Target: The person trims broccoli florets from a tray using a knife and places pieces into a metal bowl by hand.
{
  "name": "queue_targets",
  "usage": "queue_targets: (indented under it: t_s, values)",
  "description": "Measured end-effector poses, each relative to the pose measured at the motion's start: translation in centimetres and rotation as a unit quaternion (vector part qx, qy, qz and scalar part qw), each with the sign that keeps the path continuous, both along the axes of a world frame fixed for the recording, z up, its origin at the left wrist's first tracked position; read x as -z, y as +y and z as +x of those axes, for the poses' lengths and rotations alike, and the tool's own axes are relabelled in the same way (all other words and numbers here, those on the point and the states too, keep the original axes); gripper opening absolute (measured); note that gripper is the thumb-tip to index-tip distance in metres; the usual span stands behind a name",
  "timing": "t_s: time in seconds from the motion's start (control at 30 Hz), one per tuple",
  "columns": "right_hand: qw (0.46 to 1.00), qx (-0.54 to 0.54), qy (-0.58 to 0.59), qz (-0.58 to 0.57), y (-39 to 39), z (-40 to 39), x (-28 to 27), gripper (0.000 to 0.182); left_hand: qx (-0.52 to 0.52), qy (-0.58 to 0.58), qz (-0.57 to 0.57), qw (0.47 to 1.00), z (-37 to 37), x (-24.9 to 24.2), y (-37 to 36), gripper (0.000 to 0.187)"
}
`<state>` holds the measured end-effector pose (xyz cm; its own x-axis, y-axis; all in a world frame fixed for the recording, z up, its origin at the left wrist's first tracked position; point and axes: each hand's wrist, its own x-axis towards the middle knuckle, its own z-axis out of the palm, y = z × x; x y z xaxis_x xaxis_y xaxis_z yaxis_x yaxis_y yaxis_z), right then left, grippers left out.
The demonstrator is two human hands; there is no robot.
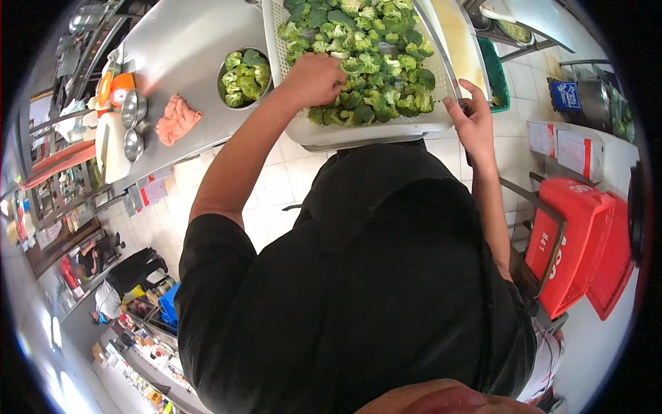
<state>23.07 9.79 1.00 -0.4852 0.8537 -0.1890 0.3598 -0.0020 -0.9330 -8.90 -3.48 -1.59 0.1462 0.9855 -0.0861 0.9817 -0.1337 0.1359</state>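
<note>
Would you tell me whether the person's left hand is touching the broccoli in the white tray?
Touching. The head view shows the left hand closed down into the broccoli florets, its fingers buried among them inside the white perforated tray.

Floor (276,186): pale square tiles, seen btwn counter and body. Steel counter (186,41) runs along upper left, w/ an orange cloth (178,119), two small steel cups (133,124) and a white board (110,148) laid on it. Shelving (48,138) stacked w/ kitchenware seen at far left. Red plastic crates (579,241) leaned at right, beside white boxes (565,148). A green basket (496,72) noted upper right. Bright light at lower left edge; the rest evenly lit.
</note>
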Motion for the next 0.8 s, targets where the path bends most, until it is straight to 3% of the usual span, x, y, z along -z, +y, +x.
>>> queue_targets:
  t_s: [0.17, 0.27, 0.37, 0.57, 0.7, 0.8]
  values:
    - [0.998, -0.052, 0.027, -0.021, 1.5, 0.1, 0.4, 0.047, -0.016, 0.034, -0.021, 0.999, 0.7, -0.3, 0.6, 0.011]
    - [0.996, -0.058, 0.045, -0.042, 2.4, 0.7, 0.5, 0.046, -0.068, -0.007, 0.011, 0.998, 0.6, 0.6, 0.5, 0.011]
    - [0.989, -0.063, 0.092, -0.093, 3.1, 1.4, 1.4, 0.044, -0.161, -0.142, 0.072, 0.974, 1.0, 0.0, 0.0, 0.012]
    - [0.953, -0.109, 0.179, -0.218, 3.7, 1.9, 0.6, 0.038, -0.350, -0.456, 0.174, 0.800, 4.9, -0.2, 0.1, 0.008]
    - [0.919, -0.180, 0.217, -0.276, 3.9, 0.3, -1.1, 0.047, -0.357, -0.628, 0.157, 0.673, 9.3, -1.7, 1.9, 0.012]
    - [0.897, -0.202, 0.208, -0.335, 3.7, -1.3, -2.4, 0.055, -0.328, -0.763, 0.132, 0.541, 12.7, -1.3, 3.7, 0.013]
